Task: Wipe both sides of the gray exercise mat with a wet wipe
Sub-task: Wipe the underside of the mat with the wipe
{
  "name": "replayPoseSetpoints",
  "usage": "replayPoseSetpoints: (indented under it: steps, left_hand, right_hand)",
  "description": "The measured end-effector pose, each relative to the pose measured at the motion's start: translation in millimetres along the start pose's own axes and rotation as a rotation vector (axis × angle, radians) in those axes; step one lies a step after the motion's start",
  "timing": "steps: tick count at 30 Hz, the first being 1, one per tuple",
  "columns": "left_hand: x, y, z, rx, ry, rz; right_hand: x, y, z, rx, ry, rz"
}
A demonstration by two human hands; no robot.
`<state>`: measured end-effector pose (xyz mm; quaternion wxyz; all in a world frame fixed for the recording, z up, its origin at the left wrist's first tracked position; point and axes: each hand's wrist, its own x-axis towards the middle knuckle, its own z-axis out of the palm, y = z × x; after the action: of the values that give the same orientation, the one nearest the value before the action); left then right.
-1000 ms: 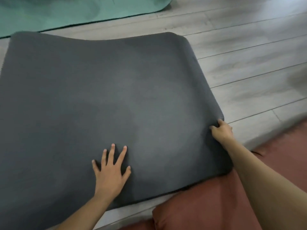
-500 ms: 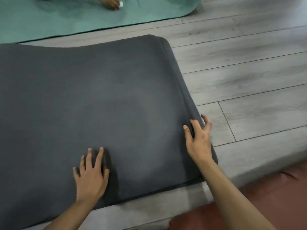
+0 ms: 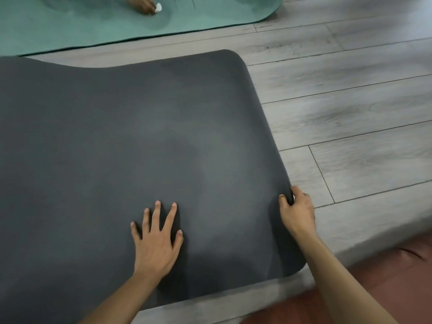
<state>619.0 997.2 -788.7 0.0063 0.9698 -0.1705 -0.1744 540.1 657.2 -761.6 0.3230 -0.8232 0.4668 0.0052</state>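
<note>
- Mat first: the gray exercise mat (image 3: 140, 141) lies spread on the gray plank floor (image 3: 350, 113), filling the left and middle of the view, with its rounded right end nearest the person.
- Left hand (image 3: 155, 242) lies flat on the mat's top face, fingers straight and spread, holding nothing.
- Right hand (image 3: 295, 211) has its grip narrow on the mat's right edge, thumb on top and fingers curled round the rim, which puckers a little there.
- Handling, as a judgement: the mat looks soft and limp rather than stiff, since the edge bends under the pinch; probably light for its area but floppy, so it would sag if lifted by one point.
- The edge or a corner seems the best place to take hold, with the flat hand steadying the sheet.
- Surface is matte, finely textured and uniformly dark, with faint lighter patches; likely grippy, not slippery.
- No wet wipe shows in either hand.
- A teal mat (image 3: 93, 26) lies beyond, well apart, where another person's hand (image 3: 142, 4) holds something small and white (image 3: 158, 7).
</note>
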Motion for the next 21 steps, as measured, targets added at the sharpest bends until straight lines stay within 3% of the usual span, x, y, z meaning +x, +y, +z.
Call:
replayPoseSetpoints:
  steps: [6,14,21]
  left_hand:
    - [22,0,-14,-0.004,0.118,0.105]
    - [115,19,-39,-0.100,0.307,0.219]
    - [224,9,-63,-0.096,0.307,0.129]
  right_hand:
    - [36,-60,3,-0.167,0.311,-0.208]
    - [112,-169,68,-0.135,0.279,-0.792]
    - [132,-129,116,-0.097,0.246,-0.699]
